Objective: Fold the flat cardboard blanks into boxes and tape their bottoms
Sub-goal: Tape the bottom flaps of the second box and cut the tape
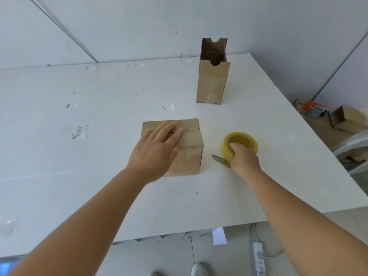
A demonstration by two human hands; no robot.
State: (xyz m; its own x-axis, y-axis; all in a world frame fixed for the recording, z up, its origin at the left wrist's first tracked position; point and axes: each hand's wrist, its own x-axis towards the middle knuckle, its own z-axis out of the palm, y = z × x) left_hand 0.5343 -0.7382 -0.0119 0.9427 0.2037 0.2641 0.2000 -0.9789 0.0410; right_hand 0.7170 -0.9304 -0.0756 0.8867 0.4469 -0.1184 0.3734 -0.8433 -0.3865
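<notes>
Head view looks down on a white table (99,108) where a brown cardboard box (189,150) stands bottom-up near the middle, its upper face crossed by glossy clear tape over the flap seam, with a ragged tape end sticking past the far right corner. Flat on that face lies the left hand (157,148), fingers straight and spread, pressing down and covering most of the left half of the box. Just right of the box a yellow tape roll (240,144) lies flat on the table; the right hand (244,160) holds it, fingertips hooked into its core. A knife blade (221,160) pokes out from under that hand, its handle hidden. Farther back stands a second box (213,80), tall and narrow, open at the top with notched flaps upright and tape patches on its front; its inside is in shadow. Beyond the table's right edge, more cardboard (346,118) and an orange-and-grey object (314,109) sit on the floor, too small to make out.
</notes>
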